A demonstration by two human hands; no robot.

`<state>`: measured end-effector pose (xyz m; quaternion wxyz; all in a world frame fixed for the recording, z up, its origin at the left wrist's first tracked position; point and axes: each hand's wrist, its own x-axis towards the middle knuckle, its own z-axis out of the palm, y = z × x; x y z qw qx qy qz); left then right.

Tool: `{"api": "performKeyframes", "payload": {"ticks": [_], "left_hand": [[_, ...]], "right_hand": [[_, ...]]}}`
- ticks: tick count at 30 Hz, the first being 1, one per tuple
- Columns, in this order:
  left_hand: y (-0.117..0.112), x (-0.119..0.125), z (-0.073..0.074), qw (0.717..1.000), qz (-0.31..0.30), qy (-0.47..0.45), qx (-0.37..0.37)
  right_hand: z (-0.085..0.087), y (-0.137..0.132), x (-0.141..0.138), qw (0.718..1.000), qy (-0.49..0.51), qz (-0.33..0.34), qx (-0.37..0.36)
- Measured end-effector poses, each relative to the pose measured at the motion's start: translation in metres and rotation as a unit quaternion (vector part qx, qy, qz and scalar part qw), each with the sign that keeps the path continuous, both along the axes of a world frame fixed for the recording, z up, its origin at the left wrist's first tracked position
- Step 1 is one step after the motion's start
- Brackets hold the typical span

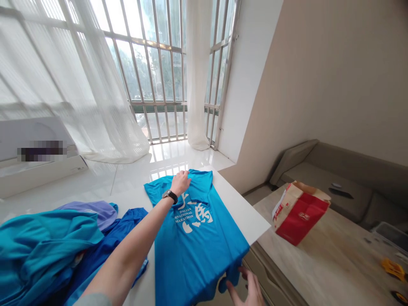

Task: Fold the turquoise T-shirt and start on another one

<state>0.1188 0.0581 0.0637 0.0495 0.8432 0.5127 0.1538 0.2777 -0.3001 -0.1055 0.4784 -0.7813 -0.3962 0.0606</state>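
A bright blue T-shirt (197, 238) with white print lies spread on a white table (245, 212). My left hand (180, 182), a black watch on its wrist, reaches far across and rests on the shirt near its collar end, fingers curled down on the cloth. My right hand (247, 289) is at the bottom edge of the view by the shirt's hem, which hangs over the near table corner. Its fingers are spread next to the cloth and hold nothing that I can see.
A pile of teal, dark blue and lilac garments (57, 246) lies on the left of the table. A red and tan paper bag (299, 212) lies on a lower beige table (334, 263) to the right. A sofa (350, 170) stands beyond it. Barred windows with sheer curtains are ahead.
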Motion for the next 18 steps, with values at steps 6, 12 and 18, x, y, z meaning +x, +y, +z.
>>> {"api": "performKeyframes", "payload": {"ticks": [6, 12, 18], "left_hand": [[-0.105, -0.01, 0.054, 0.994, -0.098, -0.039, -0.025], [-0.284, -0.02, 0.032, 0.912, -0.133, -0.294, -0.252], [-0.364, 0.02, -0.108, 0.839, -0.005, -0.407, -0.362]], "right_hand": [[-0.002, 0.003, 0.008, 0.996, -0.052, 0.071, -0.032], [0.01, 0.002, 0.023, 0.986, -0.056, 0.156, -0.015], [0.02, -0.019, 0.032, 0.988, -0.017, 0.156, 0.002]]}}
